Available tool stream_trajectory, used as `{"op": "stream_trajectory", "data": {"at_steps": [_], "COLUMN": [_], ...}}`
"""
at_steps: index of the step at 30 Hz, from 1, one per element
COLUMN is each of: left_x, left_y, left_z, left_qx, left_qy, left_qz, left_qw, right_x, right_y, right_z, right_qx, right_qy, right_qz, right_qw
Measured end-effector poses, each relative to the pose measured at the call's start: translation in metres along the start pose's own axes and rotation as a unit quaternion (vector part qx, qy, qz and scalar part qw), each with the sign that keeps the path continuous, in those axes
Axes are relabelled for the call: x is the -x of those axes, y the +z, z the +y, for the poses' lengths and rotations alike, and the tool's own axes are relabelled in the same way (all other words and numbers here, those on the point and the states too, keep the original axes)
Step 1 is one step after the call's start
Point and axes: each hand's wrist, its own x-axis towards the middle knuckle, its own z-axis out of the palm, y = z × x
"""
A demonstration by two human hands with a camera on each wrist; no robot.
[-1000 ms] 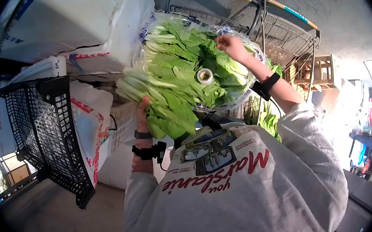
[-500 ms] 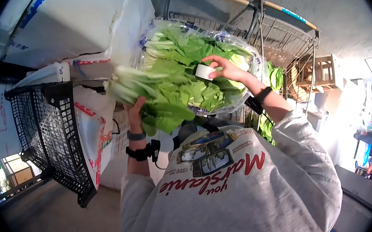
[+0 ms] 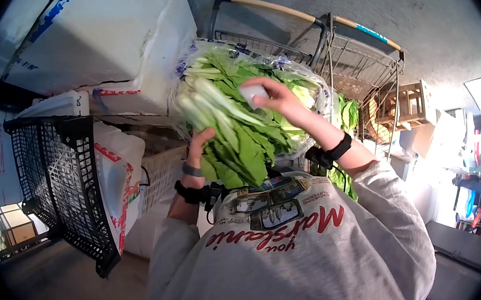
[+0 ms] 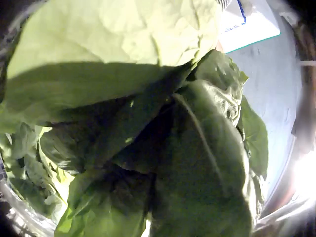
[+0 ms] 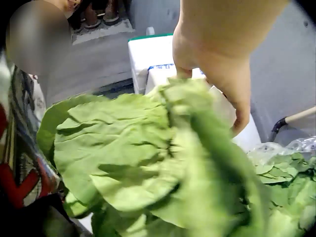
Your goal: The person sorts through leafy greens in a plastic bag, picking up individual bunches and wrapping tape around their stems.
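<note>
My left hand (image 3: pixel 197 148) grips a bunch of leafy greens (image 3: pixel 239 144) from its left side, the white stalks pointing away from me and the leaves hanging toward my shirt. In my right hand (image 3: pixel 280 100) a white roll of tape (image 3: pixel 253 95) is pinched between thumb and fingers, right over the stalks. More greens (image 3: pixel 217 64) lie beneath in a clear plastic bag (image 3: pixel 324 97). Broad leaves (image 4: pixel 202 148) fill the left wrist view and hide the left fingers. The right wrist view shows the right hand (image 5: pixel 222 69) behind the bunch's leaves (image 5: pixel 113 143).
A wire cart (image 3: pixel 359 49) with a wooden-grip handle stands beyond the bag. White foam boxes (image 3: pixel 106 41) are stacked at the left, above a black plastic crate (image 3: pixel 58 175) and a pale slatted basket (image 3: pixel 163 164). A wooden crate (image 3: pixel 414 105) sits at the right.
The right hand came down to the tape roll lying on the greens, took it up and brought it to the bunch. The left hand swung the bunch left, then back toward the middle with stalks raised.
</note>
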Motion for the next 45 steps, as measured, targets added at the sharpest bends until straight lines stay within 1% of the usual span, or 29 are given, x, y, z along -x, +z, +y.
{"op": "stream_trajectory", "data": {"at_steps": [1, 4, 6, 8, 9, 10, 12, 13, 14, 16, 17, 18, 20, 22, 24, 26, 28, 30, 31, 32, 33, 36, 37, 38, 40, 41, 43, 44, 45], "left_x": [-0.012, -0.027, -0.034, -0.042, -0.046, -0.052, -0.067, -0.072, -0.078, -0.088, -0.088, -0.091, -0.086, -0.079, -0.077, -0.07, -0.071, -0.07, -0.065, -0.064, -0.062, -0.052, -0.052, -0.051, -0.044, -0.042, -0.039, -0.04, -0.043], "left_y": [0.002, 0.011, 0.016, 0.014, 0.009, -0.003, -0.027, -0.032, -0.039, -0.056, -0.064, -0.06, -0.054, -0.031, -0.033, -0.015, -0.041, -0.062, -0.058, -0.071, -0.077, -0.039, -0.031, -0.008, 0.058, 0.08, 0.109, 0.11, 0.108], "left_z": [-0.008, -0.021, -0.032, -0.045, -0.052, -0.057, -0.066, -0.073, -0.077, -0.086, -0.09, -0.088, -0.086, -0.068, -0.064, -0.046, -0.054, -0.059, -0.041, -0.042, -0.035, -0.016, -0.012, -0.004, 0.014, 0.018, 0.017, 0.013, 0.01], "left_qx": [-0.037, -0.193, -0.21, -0.169, -0.123, -0.123, 0.054, 0.069, 0.071, -0.061, -0.073, -0.075, -0.167, -0.22, -0.255, -0.201, -0.197, -0.337, -0.439, -0.484, -0.537, -0.638, -0.61, -0.609, -0.597, -0.596, -0.611, -0.611, -0.555], "left_qy": [0.044, 0.095, 0.125, 0.094, 0.039, 0.04, -0.164, -0.189, -0.19, -0.233, -0.218, -0.22, -0.165, -0.209, -0.18, -0.214, -0.224, -0.188, -0.23, -0.157, -0.125, 0.034, 0.067, 0.067, 0.14, 0.137, 0.191, 0.19, 0.142], "left_qz": [-0.054, -0.001, 0.005, 0.069, 0.1, 0.103, 0.071, 0.102, 0.105, 0.156, 0.124, 0.125, 0.147, 0.167, 0.145, 0.156, 0.138, 0.257, 0.237, 0.233, 0.225, 0.216, 0.212, 0.212, 0.096, 0.099, -0.022, -0.02, -0.045], "left_qw": [0.997, 0.977, 0.97, 0.979, 0.987, 0.986, 0.982, 0.974, 0.974, 0.958, 0.965, 0.965, 0.961, 0.938, 0.939, 0.943, 0.944, 0.886, 0.835, 0.829, 0.804, 0.738, 0.761, 0.762, 0.784, 0.785, 0.768, 0.768, 0.819], "right_x": [0.001, 0.002, 0.004, 0.002, -0.002, -0.004, -0.009, -0.012, -0.012, -0.014, -0.016, -0.02, -0.018, -0.014, -0.014, -0.011, -0.004, 0.002, 0.008, 0.011, 0.015, 0.023, 0.026, 0.027, 0.031, 0.033, 0.035, 0.035, 0.035], "right_y": [0.012, 0.02, 0.018, 0.015, 0.01, 0.007, -0.002, -0.005, -0.006, -0.003, -0.003, -0.003, 0.001, -0.008, -0.016, -0.026, -0.037, -0.051, -0.054, -0.056, -0.059, -0.065, -0.062, -0.057, -0.046, -0.04, -0.031, -0.029, -0.027], "right_z": [0.005, 0.015, 0.024, 0.048, 0.087, 0.099, 0.114, 0.133, 0.153, 0.177, 0.19, 0.193, 0.203, 0.2, 0.211, 0.196, 0.182, 0.17, 0.146, 0.122, 0.105, 0.068, 0.05, 0.033, 0.001, -0.011, -0.025, -0.028, -0.029], "right_qx": [0.052, 0.156, 0.208, 0.238, 0.214, 0.213, 0.189, 0.209, 0.208, 0.25, 0.254, 0.252, 0.344, 0.299, 0.147, 0.118, -0.101, -0.067, -0.069, -0.07, -0.075, -0.095, -0.111, -0.128, -0.149, -0.171, -0.196, -0.22, -0.204], "right_qy": [-0.014, -0.01, 0.011, 0.043, 0.01, 0.01, 0.17, 0.151, 0.154, 0.21, 0.217, 0.218, 0.195, 0.238, 0.208, 0.235, 0.259, 0.295, 0.277, 0.258, 0.237, 0.183, 0.151, 0.121, 0.128, 0.135, 0.132, 0.124, 0.119], "right_qz": [0.011, 0.054, 0.085, 0.106, 0.129, 0.126, 0.109, 0.1, 0.097, 0.109, 0.079, 0.08, 0.095, 0.054, 0.143, 0.144, 0.183, 0.174, 0.186, 0.199, 0.201, 0.19, 0.163, 0.134, 0.115, 0.097, 0.071, 0.047, 0.032], "right_qw": [0.999, 0.986, 0.974, 0.965, 0.968, 0.969, 0.961, 0.961, 0.961, 0.939, 0.939, 0.939, 0.913, 0.922, 0.956, 0.954, 0.943, 0.937, 0.94, 0.943, 0.948, 0.96, 0.969, 0.975, 0.974, 0.971, 0.969, 0.967, 0.971]}}
